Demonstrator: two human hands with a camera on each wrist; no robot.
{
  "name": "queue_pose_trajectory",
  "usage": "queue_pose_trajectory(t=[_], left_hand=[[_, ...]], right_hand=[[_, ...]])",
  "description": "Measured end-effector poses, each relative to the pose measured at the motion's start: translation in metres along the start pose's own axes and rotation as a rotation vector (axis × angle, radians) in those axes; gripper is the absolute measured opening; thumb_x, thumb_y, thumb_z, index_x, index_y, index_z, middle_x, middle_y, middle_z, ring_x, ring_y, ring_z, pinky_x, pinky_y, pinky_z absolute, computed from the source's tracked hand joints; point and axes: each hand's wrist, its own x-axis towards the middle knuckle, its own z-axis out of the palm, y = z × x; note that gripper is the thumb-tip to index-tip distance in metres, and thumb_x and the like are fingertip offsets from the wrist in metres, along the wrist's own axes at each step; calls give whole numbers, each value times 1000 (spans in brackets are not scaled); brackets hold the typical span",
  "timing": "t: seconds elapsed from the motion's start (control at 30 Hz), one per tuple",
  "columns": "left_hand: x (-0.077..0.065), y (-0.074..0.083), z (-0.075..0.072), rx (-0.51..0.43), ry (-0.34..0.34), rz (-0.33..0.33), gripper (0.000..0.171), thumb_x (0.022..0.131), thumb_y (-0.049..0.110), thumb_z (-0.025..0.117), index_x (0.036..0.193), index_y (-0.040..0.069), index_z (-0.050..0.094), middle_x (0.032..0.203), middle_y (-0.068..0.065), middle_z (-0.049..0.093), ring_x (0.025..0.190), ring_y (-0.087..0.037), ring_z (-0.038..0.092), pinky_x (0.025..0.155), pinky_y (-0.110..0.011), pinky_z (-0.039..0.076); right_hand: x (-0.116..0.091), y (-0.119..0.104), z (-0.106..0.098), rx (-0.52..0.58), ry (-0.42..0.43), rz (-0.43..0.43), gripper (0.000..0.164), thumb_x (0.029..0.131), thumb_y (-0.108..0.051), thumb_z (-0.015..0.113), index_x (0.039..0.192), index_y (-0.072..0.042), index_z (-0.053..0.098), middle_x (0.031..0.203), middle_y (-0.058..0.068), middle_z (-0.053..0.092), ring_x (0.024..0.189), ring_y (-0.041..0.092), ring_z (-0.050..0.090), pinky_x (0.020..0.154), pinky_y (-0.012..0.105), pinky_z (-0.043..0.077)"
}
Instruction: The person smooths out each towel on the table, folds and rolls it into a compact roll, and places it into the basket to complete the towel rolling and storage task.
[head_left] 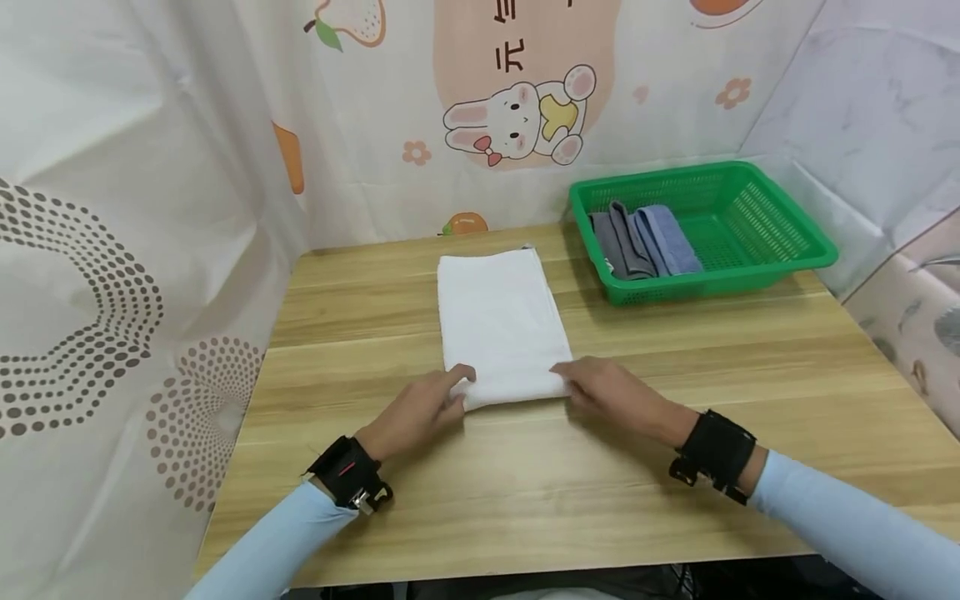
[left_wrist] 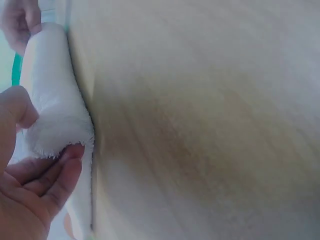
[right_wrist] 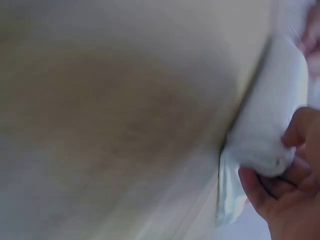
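Observation:
A white towel (head_left: 498, 312) lies folded in a long rectangle on the wooden table, its near edge turned over into a thick fold. At the near left corner, my left hand (head_left: 422, 410) pinches that fold. In the left wrist view its thumb lies over the fuzzy white towel (left_wrist: 55, 95), and the other fingers are partly tucked under the fold's end. My right hand (head_left: 617, 393) grips the near right corner. The right wrist view shows the towel's rolled end (right_wrist: 267, 150) between the right thumb and fingers; some fingertips are hidden behind the cloth.
At the back right of the wooden table (head_left: 360, 333) stands a green plastic basket (head_left: 757, 275). Folded grey cloths (head_left: 626, 242) and a blue cloth (head_left: 669, 240) sit in its left part. A printed curtain (head_left: 360, 125) hangs behind the table.

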Motion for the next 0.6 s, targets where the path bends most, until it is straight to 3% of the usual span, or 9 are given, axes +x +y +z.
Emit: queue_pose_trajectory(t=[0.07,0.1,0.2,0.3,0.4,0.47,0.6], left_hand=[[3,-2,-1,-57,-9,-67,26,101,11,60,126,19,59,68,7,44,62,-6,43,57,-24,40],[5,-3,-2,-86,-13,-98,24,101,12,60,124,19,61,68,9,46,61,-5,43,57,-24,40],[11,-5,-2,-171,-16,-181,14,101,11,61,113,18,67,73,11,61,62,-2,50,57,-23,43],[17,-8,-3,-184,10,-207,12,99,8,63,104,15,71,87,8,71,70,-4,56,63,-24,48],[21,-10,-2,-127,82,-173,11,92,2,68,97,11,72,96,2,68,84,-12,56,73,-27,49],[22,-12,-2,-63,127,-131,11,90,0,69,94,9,70,98,0,64,93,-17,54,80,-30,48],[23,-12,2,51,186,-17,11,90,-3,70,94,7,68,97,-3,61,99,-23,54,88,-34,47]], right_hand=[[10,7,-4,132,7,85,29,99,0,58,126,-5,63,75,-6,56,69,8,52,66,26,50],[14,11,-6,123,10,74,27,97,0,61,123,-6,62,77,-6,57,68,7,51,63,27,48],[20,18,-11,247,-9,190,19,99,-5,66,117,-9,62,84,-4,64,69,8,54,64,26,47],[24,21,-13,313,-29,270,13,100,-9,68,113,-10,66,102,3,68,77,12,62,70,28,52],[29,20,-14,333,-22,295,12,99,-9,69,110,-10,68,102,6,68,75,16,63,68,30,53],[32,19,-12,282,7,263,12,97,-7,71,108,-10,69,98,5,67,77,16,61,68,29,52],[35,14,-3,41,116,83,13,89,1,75,97,-7,71,94,4,62,78,17,56,68,31,50]])
